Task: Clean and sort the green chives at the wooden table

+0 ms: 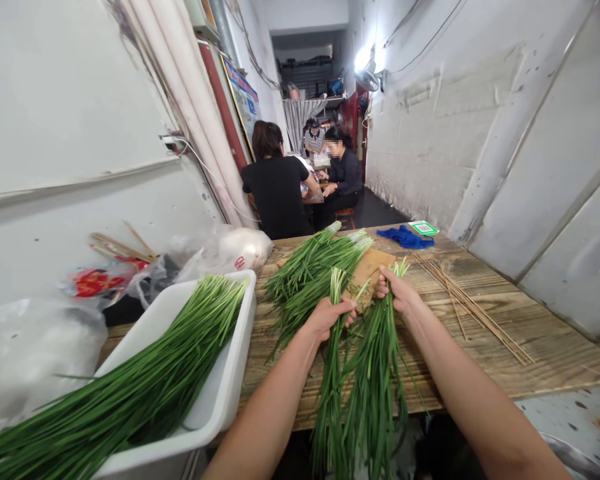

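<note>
My left hand is closed round a bunch of garlic chives, pale stem ends up and green leaves hanging past the table's near edge. My right hand grips another bunch of chives just below its stem ends, and its leaves hang down beside the first bunch. Between the hands a few loose pale stems stick out. Beyond them, more chives lie in a pile, partly on a wooden cutting board. To the left, a white plastic tub holds a large heap of long chives.
Thin bamboo sticks lie on the wooden table at right. Behind them are a blue cloth and a QR-code card. Plastic bags sit beyond the tub. Several people sit or stand farther back.
</note>
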`<state>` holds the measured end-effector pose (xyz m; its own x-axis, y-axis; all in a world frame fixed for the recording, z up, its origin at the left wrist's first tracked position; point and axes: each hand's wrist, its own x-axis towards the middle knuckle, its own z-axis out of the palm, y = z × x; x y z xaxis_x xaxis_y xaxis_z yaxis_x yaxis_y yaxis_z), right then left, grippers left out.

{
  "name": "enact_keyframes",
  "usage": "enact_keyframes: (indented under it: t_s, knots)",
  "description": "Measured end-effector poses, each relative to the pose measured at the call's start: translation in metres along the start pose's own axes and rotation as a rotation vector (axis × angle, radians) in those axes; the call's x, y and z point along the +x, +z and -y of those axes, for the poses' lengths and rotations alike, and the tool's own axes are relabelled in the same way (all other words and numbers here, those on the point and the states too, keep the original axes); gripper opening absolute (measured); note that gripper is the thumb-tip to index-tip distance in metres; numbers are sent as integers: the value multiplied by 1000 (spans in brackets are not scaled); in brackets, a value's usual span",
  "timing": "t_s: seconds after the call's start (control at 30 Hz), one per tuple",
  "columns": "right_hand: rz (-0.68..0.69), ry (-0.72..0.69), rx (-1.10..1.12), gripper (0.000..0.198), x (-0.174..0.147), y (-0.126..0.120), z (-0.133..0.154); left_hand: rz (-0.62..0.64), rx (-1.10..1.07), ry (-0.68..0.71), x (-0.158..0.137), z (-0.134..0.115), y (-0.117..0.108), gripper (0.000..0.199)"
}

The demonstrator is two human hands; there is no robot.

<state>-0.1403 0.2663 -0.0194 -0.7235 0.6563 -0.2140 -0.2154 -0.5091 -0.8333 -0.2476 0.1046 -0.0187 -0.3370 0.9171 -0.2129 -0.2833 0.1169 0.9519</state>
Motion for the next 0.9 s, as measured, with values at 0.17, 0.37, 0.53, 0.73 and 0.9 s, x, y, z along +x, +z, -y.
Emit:
enact_keyframes:
  t_s: [0.17, 0.37, 0.53, 0.73, 0.9]
  knots:
    - [-29, 61, 42, 33, -9, 9, 2, -10, -11, -10, 1, 1, -1, 25]
    - [-46, 8, -112, 35, -19, 18, -2, -23, 15, 3, 1, 3, 0, 27]
    - [31, 7, -142, 31, -23, 17, 2, -7, -9, 1, 1, 2, -1, 29]
    - [106, -52, -160, 32, -27, 19, 5, 13, -118, -71, 0, -2, -4, 30]
    - [139, -89, -176, 30, -26, 19, 5, 33, -179, -96, 0, -3, -6, 27]
